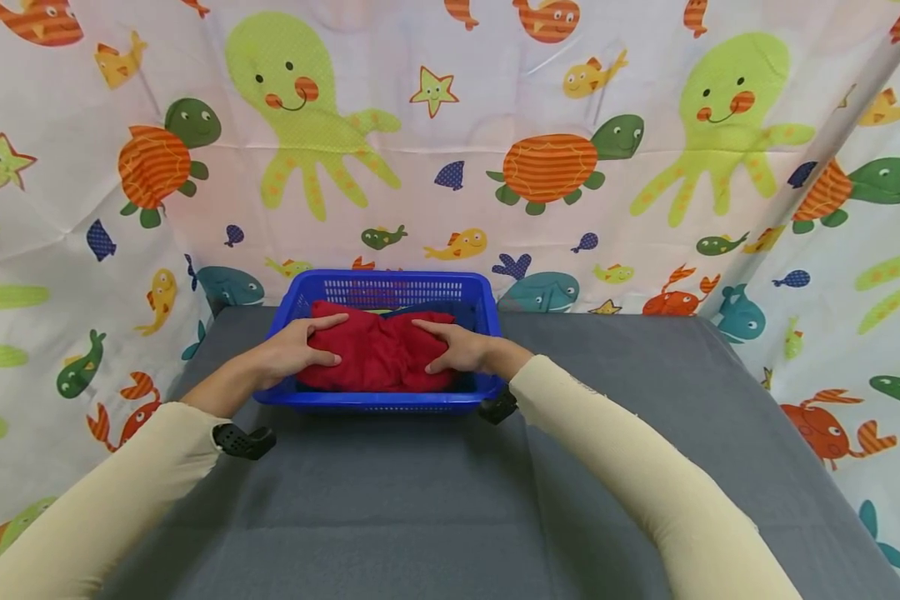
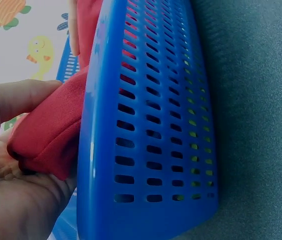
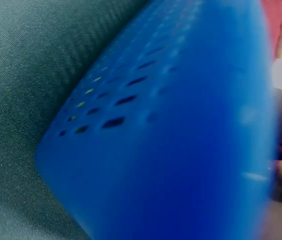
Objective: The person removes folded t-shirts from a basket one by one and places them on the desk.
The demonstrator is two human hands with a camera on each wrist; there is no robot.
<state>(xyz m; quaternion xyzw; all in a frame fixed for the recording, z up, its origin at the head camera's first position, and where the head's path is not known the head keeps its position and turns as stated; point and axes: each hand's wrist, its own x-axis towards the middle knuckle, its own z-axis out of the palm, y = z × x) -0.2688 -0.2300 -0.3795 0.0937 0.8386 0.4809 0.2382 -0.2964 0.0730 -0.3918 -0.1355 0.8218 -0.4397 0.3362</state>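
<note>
A folded red cloth, perhaps a garment, lies in the blue plastic basket with slotted walls. My left hand grips the cloth's left end; the left wrist view shows thumb and fingers on both sides of the folded red cloth. At the other end, my right hand holds the cloth between thumb and fingers. In the right wrist view the basket wall hides most of that hand. Behind the red cloth, dark blue fabric shows inside the basket.
The basket stands at the back of a table covered in grey cloth. A white curtain printed with sea animals hangs behind and at both sides. Both forearms wear cream sleeves, with black wrist straps.
</note>
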